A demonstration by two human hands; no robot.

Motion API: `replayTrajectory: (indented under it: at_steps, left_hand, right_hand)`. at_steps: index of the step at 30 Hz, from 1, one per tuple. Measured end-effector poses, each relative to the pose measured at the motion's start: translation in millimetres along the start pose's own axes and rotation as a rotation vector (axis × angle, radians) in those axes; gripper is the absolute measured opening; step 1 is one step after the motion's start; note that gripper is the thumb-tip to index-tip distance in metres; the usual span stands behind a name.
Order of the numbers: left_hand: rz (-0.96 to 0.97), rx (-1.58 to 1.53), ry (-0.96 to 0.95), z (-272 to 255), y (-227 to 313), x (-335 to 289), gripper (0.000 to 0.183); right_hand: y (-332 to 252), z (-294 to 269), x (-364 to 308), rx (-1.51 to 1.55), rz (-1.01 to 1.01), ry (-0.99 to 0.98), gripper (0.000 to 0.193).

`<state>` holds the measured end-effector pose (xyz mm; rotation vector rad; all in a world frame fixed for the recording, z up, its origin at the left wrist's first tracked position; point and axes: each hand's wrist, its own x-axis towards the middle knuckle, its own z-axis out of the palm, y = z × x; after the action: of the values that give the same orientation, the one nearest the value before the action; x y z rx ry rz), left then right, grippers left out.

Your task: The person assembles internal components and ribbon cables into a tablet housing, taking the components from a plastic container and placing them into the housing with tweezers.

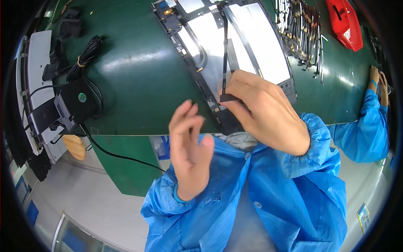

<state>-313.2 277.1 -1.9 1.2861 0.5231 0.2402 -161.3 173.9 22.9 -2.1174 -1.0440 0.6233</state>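
Note:
An opened tablet-like device (260, 25), with a black frame and shiny white panels, lies tilted on the bench in front of me. My right hand (270, 111) is over its near end, fingers pinched on a thin black flat ribbon cable (225, 50). The cable stretches up from the fingers across the device to its far part; its near end is a wider dark piece. My left hand (191, 153) hangs at the bench edge beside the device's near left corner. Its fingers are apart and slightly blurred, with nothing in them.
On the green bench (134, 92), a black box (77, 103) with coiled black cable (88, 54) stands at left. Many loose ribbon cables (300, 33) lie at right, near a red plastic bin (346, 25). Another person's hands (378, 80) and blue sleeve are at far right.

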Motion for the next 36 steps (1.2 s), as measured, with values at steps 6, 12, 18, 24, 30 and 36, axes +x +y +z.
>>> replayTrajectory:
  at_steps: [6, 12, 18, 24, 30, 36]
  left_hand:
    - [0.046, -0.092, 0.139, -2, -1, 19, 0.05]
    - [0.087, -0.047, 0.143, 6, -9, 24, 0.044]
    - [0.207, 0.07, 0.125, 13, -16, 27, 0.04]
    - [0.225, 0.298, 0.145, 12, -12, 37, 0.026]
    - [0.15, 0.399, 0.09, 2, -4, 45, 0.019]
    - [0.105, 0.205, 0.047, -2, -1, 45, 0.017]
  right_hand:
    - [0, 2, 0, -0.053, -0.031, 0.029, 0.009]
    - [0, 6, -2, -0.004, 0.003, 0.07, 0.011]
    - [0, 6, -3, -0.01, 0.019, 0.062, 0.012]
    - [0, 5, -2, -0.025, 0.018, 0.053, 0.013]
    - [-1, 5, -2, -0.042, 0.013, 0.056, 0.015]
    - [-1, 4, -4, 0.044, -0.012, 0.051, 0.012]
